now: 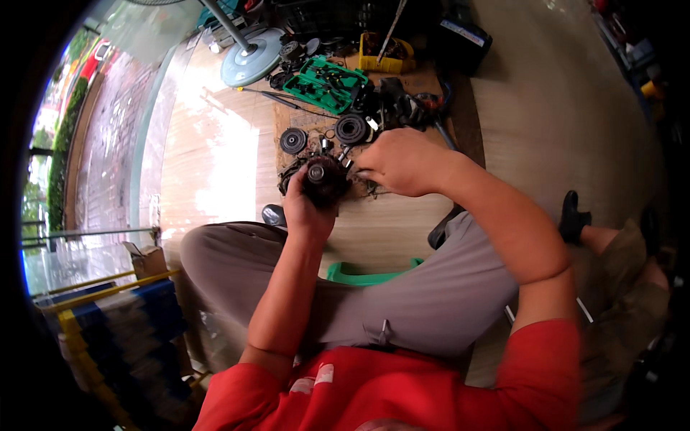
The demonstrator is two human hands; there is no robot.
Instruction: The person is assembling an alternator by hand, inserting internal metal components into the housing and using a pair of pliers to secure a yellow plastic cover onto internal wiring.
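Note:
In my left hand (310,212) is a dark, greasy, round machine part (325,181) with a shiny hub at its centre, its face turned up toward me. Fingers curled, my right hand (402,161) is closed just right of that part. Shiny metal pieces (346,156) show near its fingertips, but I cannot make out what it grips. Beyond the hands, a black grooved pulley (351,129) and a flat black disc (293,141) lie on a stained cardboard sheet (287,118).
An open green tool case (329,85) lies farther off, near a yellow container (388,63) and a black case (462,44). A fan's round base (250,61) stands at far left. Someone's leg (611,241) is at right. Beneath me shows a green stool (374,275).

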